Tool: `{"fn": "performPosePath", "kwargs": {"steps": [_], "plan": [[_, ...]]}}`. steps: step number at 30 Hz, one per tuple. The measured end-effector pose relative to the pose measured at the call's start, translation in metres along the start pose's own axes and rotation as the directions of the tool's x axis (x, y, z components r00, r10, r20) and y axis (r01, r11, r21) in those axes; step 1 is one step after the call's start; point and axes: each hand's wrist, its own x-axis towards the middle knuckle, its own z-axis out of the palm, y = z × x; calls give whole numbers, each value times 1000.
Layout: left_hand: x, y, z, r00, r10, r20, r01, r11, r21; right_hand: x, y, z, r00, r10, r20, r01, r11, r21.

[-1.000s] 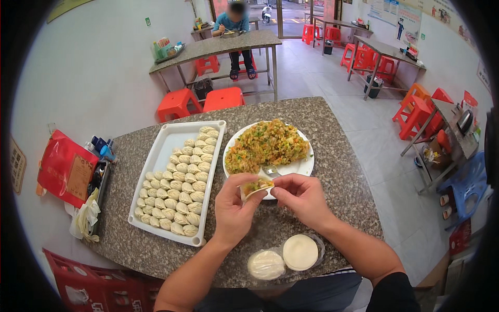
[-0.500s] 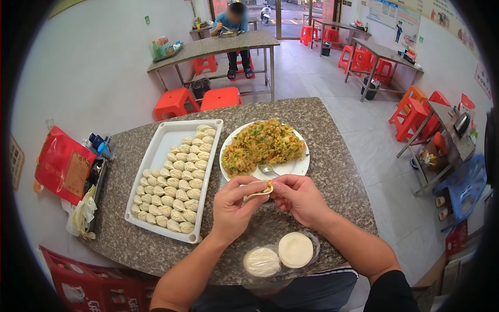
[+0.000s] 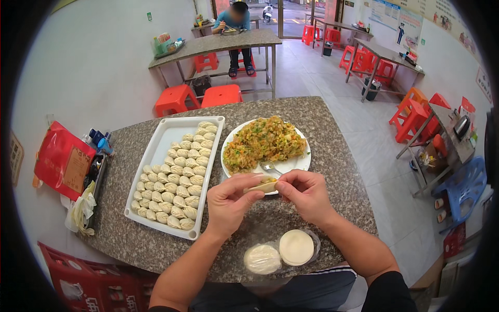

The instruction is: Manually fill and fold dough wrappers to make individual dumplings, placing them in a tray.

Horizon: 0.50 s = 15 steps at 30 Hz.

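Between my two hands is a half-folded dumpling (image 3: 261,184), a round wrapper bent over some orange-green filling. My left hand (image 3: 228,200) cradles it from the left, fingers and thumb closed on it. On its right edge my right hand (image 3: 304,195) pinches the dough. Just beyond my hands a white plate (image 3: 303,163) bears a heap of chopped filling (image 3: 265,141) with a metal spoon (image 3: 270,167). To the left, a white tray (image 3: 169,134) holds rows of pleated dumplings (image 3: 179,179). Nearer me are a stack of round wrappers (image 3: 297,247) and a plastic-wrapped stack (image 3: 262,259).
The speckled stone table (image 3: 332,151) carries everything. A red bag (image 3: 63,161) and bottles stand at its left edge, and red crates (image 3: 88,281) sit below. A person (image 3: 235,23) eats at a far table (image 3: 223,44). Red stools (image 3: 176,100) and a blue chair (image 3: 464,187) stand around.
The wrapper has been folded further over its filling and lies more level. My right fingers have shifted slightly right along its edge, and both hands are a little higher in view.
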Motion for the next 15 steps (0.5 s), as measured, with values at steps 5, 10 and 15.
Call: {"fn": "performPosePath", "kwargs": {"steps": [5, 10, 15], "plan": [[2, 1, -4, 996, 55, 65, -59, 996, 65, 5, 8, -4, 969, 235, 82, -249, 921, 299], [4, 4, -6, 986, 56, 155, -88, 974, 207, 1, 0, -3, 996, 86, -10, -86, 995, 43], [3, 3, -7, 994, 20, 103, -44, 971, 235, -1, -8, 6, 947, -322, 9, 306, 889, -339]]}}
